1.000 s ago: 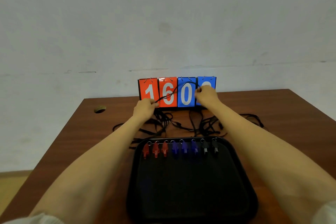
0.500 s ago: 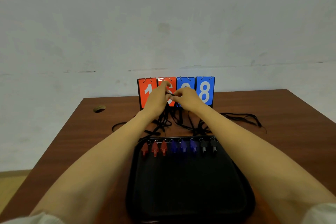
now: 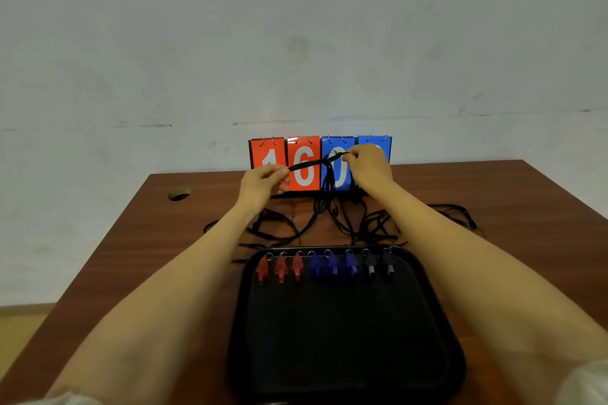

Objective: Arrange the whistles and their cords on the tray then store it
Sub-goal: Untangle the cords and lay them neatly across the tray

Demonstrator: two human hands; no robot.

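Pulled apart now: the left hand (image 3: 263, 186) pinches the eight-o'clock end of the black cord (image 3: 307, 165), fingertips tight. The right hand (image 3: 370, 166) pinches its two-o'clock end.

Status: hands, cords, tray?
One black cord taut between left hand and right hand, both pinching, before the scoreboard. Eight whistles lined along tray far edge. Beyond it, loose cords tangled on table.

Brown wooden table (image 3: 493, 194), scuffed pale wall (image 3: 296, 26)

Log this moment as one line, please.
left hand: pinches cord | right hand: pinches cord | whistles: row on tray | loose cords: on table
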